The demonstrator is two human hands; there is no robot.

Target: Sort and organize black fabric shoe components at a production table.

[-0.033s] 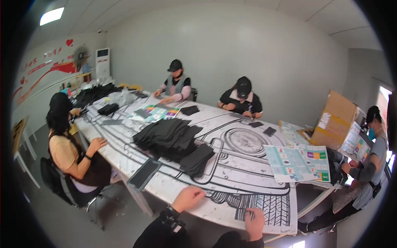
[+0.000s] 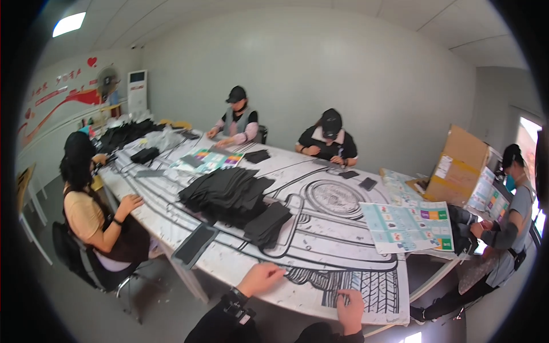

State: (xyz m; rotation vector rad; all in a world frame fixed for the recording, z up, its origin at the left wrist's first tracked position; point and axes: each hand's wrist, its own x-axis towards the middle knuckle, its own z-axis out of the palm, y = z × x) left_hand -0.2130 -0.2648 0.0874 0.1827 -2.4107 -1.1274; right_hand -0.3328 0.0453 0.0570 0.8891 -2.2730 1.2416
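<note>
My left hand (image 2: 262, 279) rests at the near edge of the white table (image 2: 229, 266), its fingers curled and drawn together. To its right, my right hand (image 2: 350, 311) is closed in a pinch over the printed tyre pattern. Whatever either hand holds, if anything, is too small to make out. Beyond my left hand lies a small stack of black fabric pieces (image 2: 267, 224), beside a larger heap of black fabric pieces (image 2: 226, 191). A dark grey rectangular piece with a paler border (image 2: 195, 244) overhangs the table edge to the left.
A seated person (image 2: 97, 211) is at the left edge; two more people sit across the table. A printed sheet (image 2: 407, 227) lies at the right, near an open cardboard box (image 2: 457, 166) and a standing person (image 2: 509, 217). Dark pieces (image 2: 123, 134) pile up at the far left.
The whole view has shifted slightly, so the table and people appear a little further left. Both my hands keep nearly the same pose and place.
</note>
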